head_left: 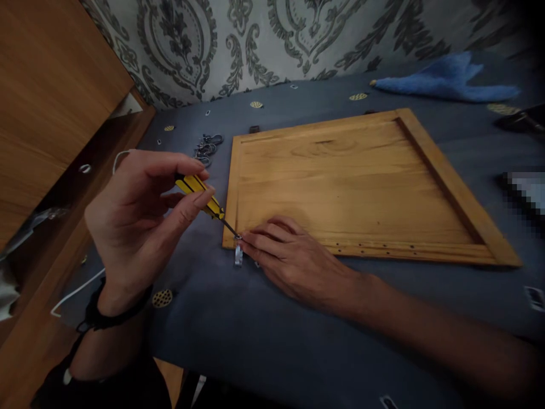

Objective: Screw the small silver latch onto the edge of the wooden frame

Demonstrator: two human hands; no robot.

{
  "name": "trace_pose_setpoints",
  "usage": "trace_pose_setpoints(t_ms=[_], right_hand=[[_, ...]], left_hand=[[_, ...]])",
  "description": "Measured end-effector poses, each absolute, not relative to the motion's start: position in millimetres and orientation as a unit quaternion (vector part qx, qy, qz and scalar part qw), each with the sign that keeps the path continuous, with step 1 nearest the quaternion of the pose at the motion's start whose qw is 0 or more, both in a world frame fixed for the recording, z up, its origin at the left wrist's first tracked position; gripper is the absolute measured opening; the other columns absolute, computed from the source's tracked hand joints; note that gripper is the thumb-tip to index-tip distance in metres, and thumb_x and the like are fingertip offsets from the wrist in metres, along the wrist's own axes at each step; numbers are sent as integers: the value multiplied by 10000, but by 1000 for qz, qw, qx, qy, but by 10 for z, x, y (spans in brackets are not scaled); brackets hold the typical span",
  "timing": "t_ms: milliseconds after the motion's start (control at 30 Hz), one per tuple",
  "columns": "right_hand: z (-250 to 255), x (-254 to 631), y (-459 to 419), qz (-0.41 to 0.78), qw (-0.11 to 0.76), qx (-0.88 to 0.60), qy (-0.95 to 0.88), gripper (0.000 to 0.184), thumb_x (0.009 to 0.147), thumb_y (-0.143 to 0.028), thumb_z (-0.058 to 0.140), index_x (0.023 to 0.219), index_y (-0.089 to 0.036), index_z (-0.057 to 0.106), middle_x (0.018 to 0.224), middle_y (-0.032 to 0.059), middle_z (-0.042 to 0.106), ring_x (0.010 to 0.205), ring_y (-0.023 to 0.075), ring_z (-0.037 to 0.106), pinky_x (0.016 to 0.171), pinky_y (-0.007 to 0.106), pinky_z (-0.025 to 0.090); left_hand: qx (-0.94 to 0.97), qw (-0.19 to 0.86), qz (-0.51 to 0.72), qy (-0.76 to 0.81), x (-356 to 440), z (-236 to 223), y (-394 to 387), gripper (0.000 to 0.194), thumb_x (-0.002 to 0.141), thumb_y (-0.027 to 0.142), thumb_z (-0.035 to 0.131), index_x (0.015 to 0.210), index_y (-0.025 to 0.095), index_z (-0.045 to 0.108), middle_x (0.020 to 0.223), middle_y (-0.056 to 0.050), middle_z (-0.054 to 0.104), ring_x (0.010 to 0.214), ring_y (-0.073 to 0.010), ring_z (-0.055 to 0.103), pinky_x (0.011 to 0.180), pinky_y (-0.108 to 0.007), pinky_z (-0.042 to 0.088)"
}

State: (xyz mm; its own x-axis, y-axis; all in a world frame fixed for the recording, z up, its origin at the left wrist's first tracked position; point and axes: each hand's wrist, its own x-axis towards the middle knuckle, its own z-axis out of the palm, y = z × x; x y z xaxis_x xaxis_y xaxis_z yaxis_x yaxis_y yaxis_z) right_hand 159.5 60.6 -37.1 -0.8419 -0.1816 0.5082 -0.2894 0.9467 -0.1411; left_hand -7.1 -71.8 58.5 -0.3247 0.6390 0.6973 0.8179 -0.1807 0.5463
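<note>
A yellow and black screwdriver [200, 190] is pinched between the thumb and fingers of my left hand [140, 216]. It slants down to the right, its tip at a small metal bracket [238, 254] on the near left corner of a framed wooden panel [336, 176]. From the right, my right hand [289, 255] lies over the panel's near edge, its fingers close together. Those fingertips meet the bracket beside the screwdriver tip; the thumb and the exact grip are mostly hidden. Small dark holes dot the near rail to the right of this hand.
Several metal pieces [207, 146] lie in a pile beyond my left hand. A blue cloth [451, 79] rests at the back right on the dark grey patterned fabric [298, 335]. Wooden furniture [55, 96] stands along the left, with a white cable [76, 292] near my wrist.
</note>
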Motion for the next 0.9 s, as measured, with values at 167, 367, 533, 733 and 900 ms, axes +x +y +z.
trace_pose_setpoints(t_ms=[167, 367, 533, 733, 900], right_hand=[[-367, 1604, 611, 102, 254, 127, -953, 304, 1020, -151, 412, 1193, -56, 643, 1124, 110, 718, 1019, 238, 588, 913, 417, 468], [-352, 1602, 603, 104, 250, 119, -955, 286, 1003, -134, 443, 1188, -60, 648, 1168, 119, 705, 1038, 242, 603, 917, 409, 476], [-354, 1593, 602, 102, 254, 119, -955, 319, 1015, -142, 408, 1203, -110, 664, 1204, 104, 708, 1108, 229, 599, 955, 417, 486], [-355, 1597, 612, 117, 249, 123, -954, 314, 1012, -140, 421, 1211, -70, 653, 1198, 107, 714, 1107, 245, 606, 950, 434, 495], [-377, 1594, 608, 125, 254, 116, -952, 310, 1010, -133, 428, 1229, -96, 645, 1196, 100, 713, 1107, 230, 605, 954, 427, 490]], left_hand=[[-551, 70, -521, -648, -8, 563, -718, 295, 834, 221, 767, 1069, 390, 711, 1002, -11, 665, 922, -258, 686, 596, -435, 614], [-576, 78, -483, -654, -60, 605, -749, 316, 861, 164, 738, 1115, 346, 688, 1015, 7, 653, 946, -230, 686, 631, -422, 634], [-628, 114, -448, -626, -136, 622, -746, 414, 851, 83, 734, 1177, 328, 664, 1006, 33, 653, 937, -202, 677, 727, -418, 629], [-615, 113, -467, -626, -135, 585, -748, 444, 832, 85, 755, 1189, 336, 676, 997, -2, 644, 936, -213, 680, 649, -392, 617], [-595, 94, -493, -628, -108, 579, -749, 422, 820, 65, 753, 1163, 306, 699, 1006, -27, 650, 941, -229, 685, 577, -372, 618]])
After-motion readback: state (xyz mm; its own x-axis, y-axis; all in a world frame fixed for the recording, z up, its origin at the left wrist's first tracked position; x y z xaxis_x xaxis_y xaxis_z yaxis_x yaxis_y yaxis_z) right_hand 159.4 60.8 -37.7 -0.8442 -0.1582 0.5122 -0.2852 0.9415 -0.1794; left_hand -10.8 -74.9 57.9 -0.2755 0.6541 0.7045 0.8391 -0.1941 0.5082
